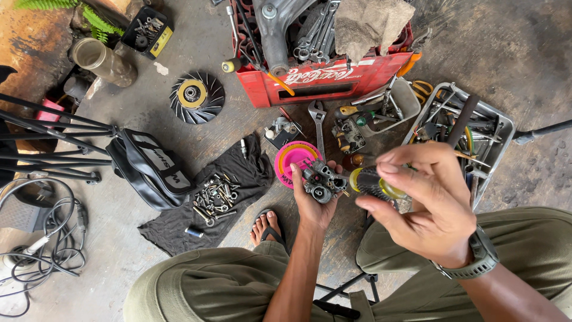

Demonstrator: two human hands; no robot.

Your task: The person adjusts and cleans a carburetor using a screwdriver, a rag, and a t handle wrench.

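Grey carburettor [320, 180] gripped in left hand [311, 201]; right hand [430, 203] pinches a brush [374, 182]; pink dish [293, 160] behind.

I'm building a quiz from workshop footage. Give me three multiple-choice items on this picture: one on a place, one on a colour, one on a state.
1. Where do the loose bolts lie?
A. in the red crate
B. on a dark cloth
C. in the metal tray

2. What colour is the round lid behind the left hand?
A. pink
B. blue
C. white

3. How is the small metal engine part held?
A. lying on the floor
B. gripped in the left hand
C. resting on a knee

Answers: 1 B, bolts heaped on the cloth; 2 A, plainly pink; 3 B, fingers wrap it above the floor.
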